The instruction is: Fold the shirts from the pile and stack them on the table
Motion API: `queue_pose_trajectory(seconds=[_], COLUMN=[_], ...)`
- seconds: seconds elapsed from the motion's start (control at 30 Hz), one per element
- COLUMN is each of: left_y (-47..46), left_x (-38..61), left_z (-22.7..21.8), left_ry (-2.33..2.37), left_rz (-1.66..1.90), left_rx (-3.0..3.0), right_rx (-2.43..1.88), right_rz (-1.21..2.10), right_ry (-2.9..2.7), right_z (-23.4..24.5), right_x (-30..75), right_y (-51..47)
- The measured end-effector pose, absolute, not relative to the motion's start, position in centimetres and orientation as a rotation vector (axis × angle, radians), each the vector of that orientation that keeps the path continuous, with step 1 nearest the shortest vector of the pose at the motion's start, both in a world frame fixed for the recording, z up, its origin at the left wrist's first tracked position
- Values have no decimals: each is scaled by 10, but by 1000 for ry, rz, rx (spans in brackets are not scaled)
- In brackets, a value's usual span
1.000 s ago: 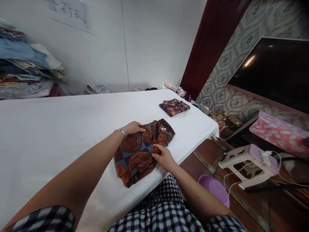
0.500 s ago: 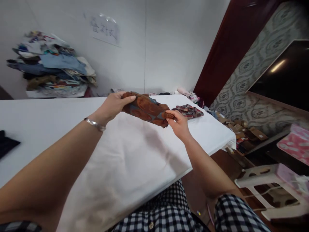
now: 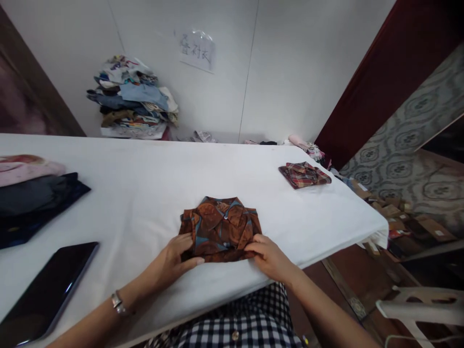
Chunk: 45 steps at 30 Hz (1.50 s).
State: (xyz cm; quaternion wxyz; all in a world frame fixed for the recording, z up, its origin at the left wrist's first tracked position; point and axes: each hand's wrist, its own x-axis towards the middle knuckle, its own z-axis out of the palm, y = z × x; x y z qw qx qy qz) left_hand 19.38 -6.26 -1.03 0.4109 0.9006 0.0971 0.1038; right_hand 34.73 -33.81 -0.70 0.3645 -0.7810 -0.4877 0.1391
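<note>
A brown shirt (image 3: 222, 223) with blue patches lies folded on the white-covered table, collar and front buttons facing up, collar away from me. My left hand (image 3: 178, 256) grips its near left corner, thumb along the near edge and fingers on top. At the near right corner, my right hand (image 3: 270, 257) pinches the fabric between thumb and fingers. Further off to the right rests a folded plaid shirt (image 3: 305, 175), apart from both hands.
A phone (image 3: 47, 295) lies at the table's left, with folded dark and pink clothes (image 3: 32, 198) behind it. A tall heap of clothes (image 3: 134, 99) stands by the wall beyond the table (image 3: 152, 164). A white stool (image 3: 424, 309) is at the lower right.
The brown shirt has come down from the air onto the table, nearer to me, and now shows its collar side up. Both hands have lowered with it. My view has turned left.
</note>
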Motion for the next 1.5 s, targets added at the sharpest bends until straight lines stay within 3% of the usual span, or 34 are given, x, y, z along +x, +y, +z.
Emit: queue_pose_trajectory(seconds=[0.17,0.3,0.5,0.73,0.97,1.1,1.33,1.5], left_y=[-57,-57,-61,-52,-39,-40,-67,-73], left_x=[206,234,243,214,208,216,233,234], left_z=[4,11,13,-12,2,9,7,1], left_ry=[616,703,584,666,920,915,793,724], left_rz=[230,132,272,142,201,119,6,127], left_rx=[1879,1648,1531,1994,2320,2397,2469,2340], right_rx=[-1714,-1746,-1735,-1993,-2256,-2362,-2157,-1916], right_rz=[637,663,455,407,121,292,337,339], right_ry=[-618,-363,-533,-704,-726,-600,-779,-723], right_z=[2,5,4,-35,-12,-3,-11,-21], right_x=[374,394,389,355,366,380,368,373], right_y=[-329,-295,-282,-318,-337,-331,-292,-281])
